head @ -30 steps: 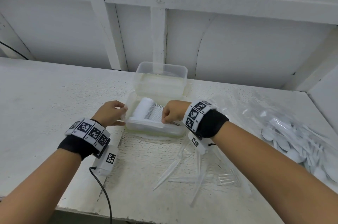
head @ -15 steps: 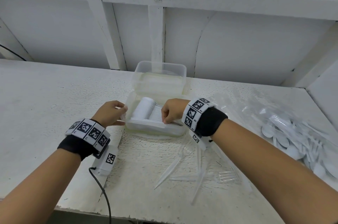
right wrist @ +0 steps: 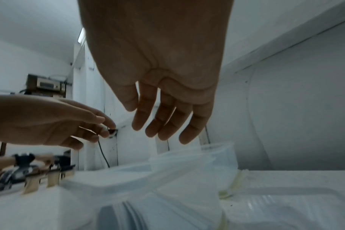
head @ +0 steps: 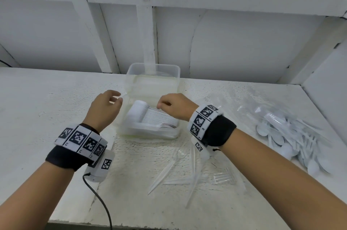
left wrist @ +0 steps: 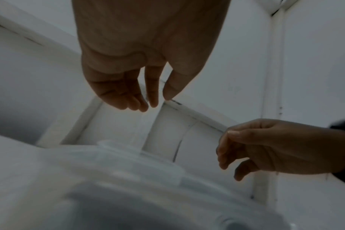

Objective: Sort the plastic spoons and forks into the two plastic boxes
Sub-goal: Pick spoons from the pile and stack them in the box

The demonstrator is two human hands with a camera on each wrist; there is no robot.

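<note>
A clear plastic box (head: pixel 150 135) stands mid-table and holds a neat stack of white spoons (head: pixel 155 116). Behind it, touching it, is a second clear box (head: pixel 153 72) that looks empty. My left hand (head: pixel 117 97) hovers just above the near box's left edge, fingers relaxed and holding nothing; the left wrist view shows the left hand (left wrist: pixel 158 101) the same way. My right hand (head: pixel 161 105) hangs over the spoon stack, fingers loose, and in the right wrist view the right hand (right wrist: pixel 158 129) is empty. Several clear forks (head: pixel 189 171) lie in front of the box.
A clear bag with a heap of white spoons and forks (head: pixel 293 136) lies at the right. A black cable (head: pixel 99 199) runs off the table's front edge (head: pixel 84 220). White wall panels rise right behind the boxes.
Both hands have lifted off the near box and loosened. The left let go of the box's left edge, and the right rose from the spoon stack.
</note>
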